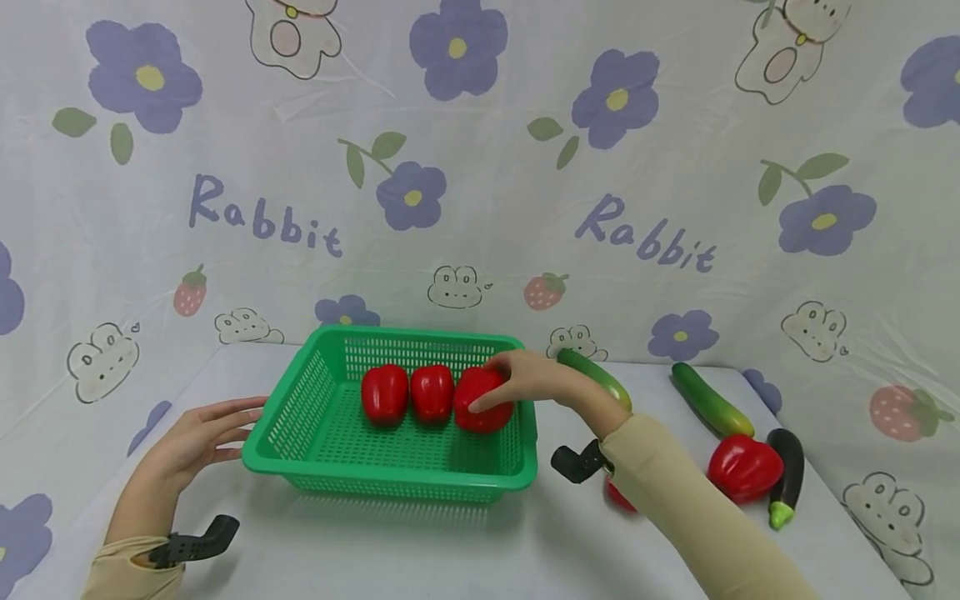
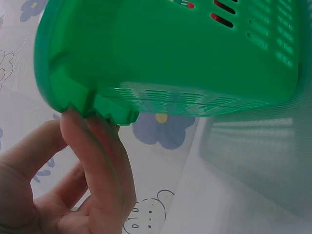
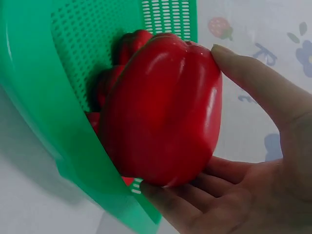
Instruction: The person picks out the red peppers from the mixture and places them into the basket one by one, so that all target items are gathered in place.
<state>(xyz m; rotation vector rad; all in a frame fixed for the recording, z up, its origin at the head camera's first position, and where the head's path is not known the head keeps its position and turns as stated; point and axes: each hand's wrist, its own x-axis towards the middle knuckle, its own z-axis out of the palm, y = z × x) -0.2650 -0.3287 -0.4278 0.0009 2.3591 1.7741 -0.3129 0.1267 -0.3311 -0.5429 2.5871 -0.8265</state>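
Red pepper [image 1: 487, 421] lies within the right end of the green basket [image 1: 405, 477] in the head view; a sleeve [image 1: 675, 492] mostly hides a red item [image 1: 620, 497]. Left wrist: the left hand [image 2: 105, 175] reaches its rim with relaxed fingertips, probably steadying it. Right wrist: the right hand's [image 3: 263, 192] grip is clamped on the pepper, thumb opposite fingers, likely for control; basket-floor contact can't be told.

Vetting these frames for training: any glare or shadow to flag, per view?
Head: small highlights on the peppers, soft shadow on the table in front of the basket; left wrist: bright slot-like streaks on the table by the basket; right wrist: dim overall, pale glare streaks on the held pepper, peppers behind it in dark shade.
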